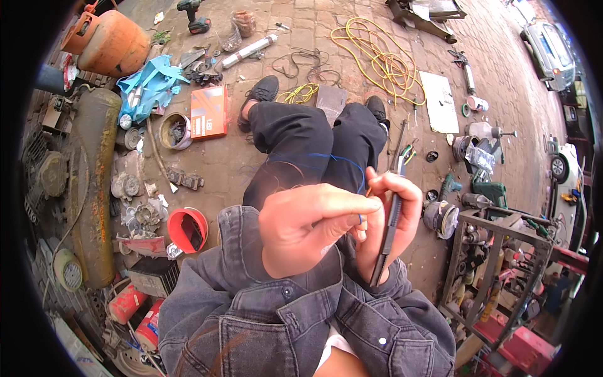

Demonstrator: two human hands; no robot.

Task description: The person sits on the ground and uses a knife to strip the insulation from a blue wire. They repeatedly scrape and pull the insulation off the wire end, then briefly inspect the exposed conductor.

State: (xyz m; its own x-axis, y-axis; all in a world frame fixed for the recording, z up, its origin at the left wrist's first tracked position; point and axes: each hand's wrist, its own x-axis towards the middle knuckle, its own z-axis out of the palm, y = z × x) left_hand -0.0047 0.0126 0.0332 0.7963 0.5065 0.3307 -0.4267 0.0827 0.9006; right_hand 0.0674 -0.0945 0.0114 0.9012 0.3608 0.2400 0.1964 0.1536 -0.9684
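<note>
Up in front of my chest, my left hand and my right hand meet at the fingertips. A thin blue wire loops over my dark trousers and runs into the pinch of my left thumb and forefinger. A short copper-coloured piece shows by the right fingertips. Lying along my right palm is a long black tool, which looks like a snap-off utility knife, held by the curled fingers. Exactly how the right fingertips touch the wire is hidden.
On the paving stand an orange gas cylinder, an orange-red box and a red bucket at left. A yellow cable lies coiled ahead. Pliers and a metal frame holding parts are at right.
</note>
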